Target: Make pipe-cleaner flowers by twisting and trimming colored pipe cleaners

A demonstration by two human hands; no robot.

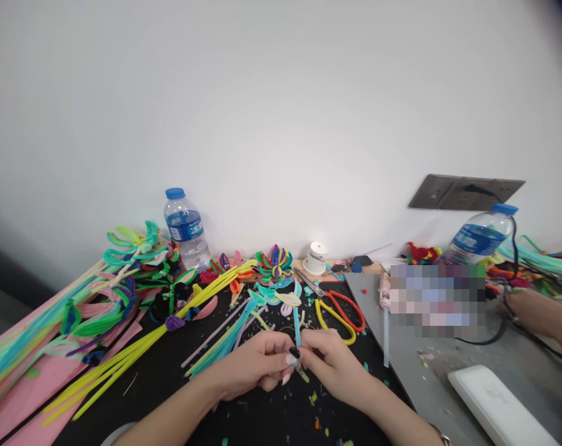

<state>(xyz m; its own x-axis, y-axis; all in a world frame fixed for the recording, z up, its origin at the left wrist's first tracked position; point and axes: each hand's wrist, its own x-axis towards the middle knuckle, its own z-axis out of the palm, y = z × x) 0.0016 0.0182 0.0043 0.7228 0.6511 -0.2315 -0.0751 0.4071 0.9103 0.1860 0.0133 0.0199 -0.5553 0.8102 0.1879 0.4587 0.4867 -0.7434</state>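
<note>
A blue pipe cleaner (pixel 296 327) stands nearly upright between the two hands, over the black tabletop (pixel 262 415). The left hand (pixel 267 365) and right hand (pixel 332 362) meet at its lower end, fingertips pinched closed on it. Just beyond lie a bundle of blue and pale pipe cleaners (pixel 232 331) and scissors (pixel 339 313) with one yellow and one red handle loop, open side by side.
</note>
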